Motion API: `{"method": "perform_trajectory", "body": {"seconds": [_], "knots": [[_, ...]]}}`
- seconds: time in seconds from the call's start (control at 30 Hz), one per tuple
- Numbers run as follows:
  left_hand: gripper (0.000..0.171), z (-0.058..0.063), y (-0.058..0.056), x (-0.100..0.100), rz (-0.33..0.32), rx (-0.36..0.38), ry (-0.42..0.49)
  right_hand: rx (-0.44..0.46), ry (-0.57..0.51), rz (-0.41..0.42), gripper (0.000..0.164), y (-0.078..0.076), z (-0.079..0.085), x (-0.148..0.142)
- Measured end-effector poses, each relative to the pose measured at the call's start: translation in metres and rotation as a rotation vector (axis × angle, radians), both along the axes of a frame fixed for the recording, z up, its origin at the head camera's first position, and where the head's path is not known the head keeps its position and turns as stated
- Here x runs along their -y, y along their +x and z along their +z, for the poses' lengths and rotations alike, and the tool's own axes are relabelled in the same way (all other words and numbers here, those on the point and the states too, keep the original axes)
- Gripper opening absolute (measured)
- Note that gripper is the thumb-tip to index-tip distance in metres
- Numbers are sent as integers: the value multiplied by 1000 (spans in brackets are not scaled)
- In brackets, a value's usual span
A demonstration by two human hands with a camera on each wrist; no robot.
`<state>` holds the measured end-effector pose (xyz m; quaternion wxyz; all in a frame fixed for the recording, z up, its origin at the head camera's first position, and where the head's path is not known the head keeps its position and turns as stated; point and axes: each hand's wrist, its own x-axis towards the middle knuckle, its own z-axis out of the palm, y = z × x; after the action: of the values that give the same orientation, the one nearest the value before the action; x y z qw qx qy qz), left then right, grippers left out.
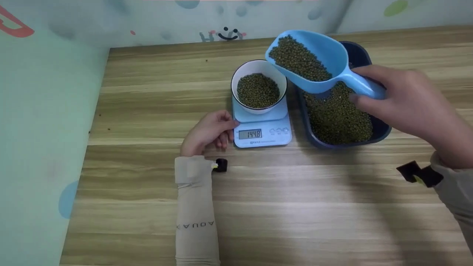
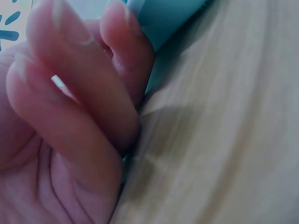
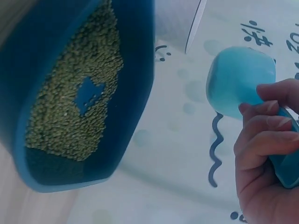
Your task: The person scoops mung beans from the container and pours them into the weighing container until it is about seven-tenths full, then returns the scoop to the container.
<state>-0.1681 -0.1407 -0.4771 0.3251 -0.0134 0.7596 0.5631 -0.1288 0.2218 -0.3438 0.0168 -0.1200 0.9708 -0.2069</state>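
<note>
My right hand (image 1: 410, 96) grips the handle of a light-blue plastic scoop (image 1: 329, 48), which holds small green beans that look like mung beans. The scoop is up in the air, its lip over the right rim of a white bowl (image 1: 238, 79) with a dark rim. More of the beans (image 1: 258, 90) lie in this bowl, which stands on a pale-blue kitchen scale (image 1: 262, 142) reading 144.8. At the scale's left edge, my left hand (image 1: 208, 129) pinches the side with thumb and forefinger; its other fingers (image 2: 70, 126) curl against the table in the left wrist view.
A dark-blue tub (image 1: 380, 135) of the same beans stands close to the right of the scale, beneath the scoop. A few loose specks dot the wooden table (image 1: 147, 107) at the left. Behind it hangs a patterned pale cloth (image 1: 281, 14).
</note>
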Motion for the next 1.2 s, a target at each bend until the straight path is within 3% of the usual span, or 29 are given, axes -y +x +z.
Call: {"method": "perform_trajectory", "body": {"seconds": [0.2, 0.67, 1.2], "knots": [[21, -2, 0, -1, 12, 4, 35, 8, 44, 101, 40, -5, 4, 9], [20, 0, 6, 3, 28, -13, 34, -83, 192, 308, 31, -21, 15, 16], [21, 1, 7, 1, 25, 9, 42, -161, 304, 343, 40, -25, 21, 13]]}}
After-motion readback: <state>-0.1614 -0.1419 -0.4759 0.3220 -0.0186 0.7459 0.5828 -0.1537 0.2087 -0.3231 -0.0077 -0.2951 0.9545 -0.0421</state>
